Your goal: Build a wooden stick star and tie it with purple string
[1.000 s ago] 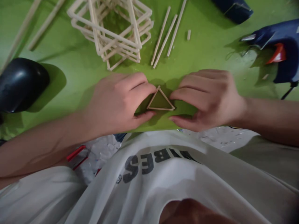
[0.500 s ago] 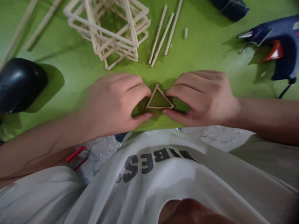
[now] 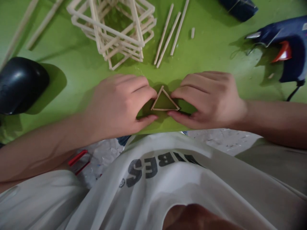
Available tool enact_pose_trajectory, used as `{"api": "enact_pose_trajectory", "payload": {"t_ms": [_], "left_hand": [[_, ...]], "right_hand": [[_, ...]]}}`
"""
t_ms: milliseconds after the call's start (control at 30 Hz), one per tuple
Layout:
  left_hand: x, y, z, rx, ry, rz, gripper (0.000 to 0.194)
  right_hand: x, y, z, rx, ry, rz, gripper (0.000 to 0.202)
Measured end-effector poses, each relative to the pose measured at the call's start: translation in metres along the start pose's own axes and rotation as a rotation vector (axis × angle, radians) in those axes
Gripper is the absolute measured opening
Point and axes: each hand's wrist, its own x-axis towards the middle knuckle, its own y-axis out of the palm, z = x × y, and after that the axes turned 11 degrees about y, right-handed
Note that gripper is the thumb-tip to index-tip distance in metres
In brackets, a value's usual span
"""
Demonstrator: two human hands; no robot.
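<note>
A small triangle of thin wooden sticks (image 3: 163, 109) lies on the green table, its peak pointing away from me. My left hand (image 3: 123, 103) curls at its left side, the index finger against the left stick and the thumb near the lower left corner. On the other side, my right hand (image 3: 208, 99) has its index finger at the right stick and its thumb by the lower right corner. Both hands grip the triangle between thumb and fingers. The remaining fingertips are tucked under and hidden.
Beyond my hands stands a stacked wooden stick frame (image 3: 120, 41). Loose sticks (image 3: 168, 41) and a short stick piece (image 3: 192, 33) lie beside it. A blue glue gun (image 3: 292, 51) is at right, a black computer mouse (image 3: 22, 84) at left. The near table edge (image 3: 168, 130) borders my shirt.
The whole view has shifted very slightly. Both hands keep their places around the triangle, and nothing has been let go or picked up.
</note>
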Motion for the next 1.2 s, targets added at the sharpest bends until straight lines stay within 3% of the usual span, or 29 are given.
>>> {"api": "enact_pose_trajectory", "payload": {"t_ms": [233,400,633,800,1200], "left_hand": [[-0.001,-0.001,0.001,-0.012,-0.022,0.019,0.025],[-0.002,-0.001,0.002,-0.029,0.004,0.018,0.025],[-0.001,-0.001,0.002,-0.021,0.009,0.0,0.023],[-0.001,-0.003,0.002,-0.078,0.023,-0.024,0.032],[-0.001,-0.002,0.004,-0.1,0.076,0.018,0.032]], "right_hand": [[-0.001,0.004,-0.004,0.09,-0.075,-0.137,0.031],[0.0,0.007,-0.009,0.076,-0.229,-0.167,0.028],[0.0,0.005,-0.01,0.069,-0.222,-0.106,0.033],[0.001,0.008,-0.011,0.092,-0.276,-0.148,0.036],[-0.003,0.008,-0.012,0.079,-0.233,-0.094,0.03]]}}
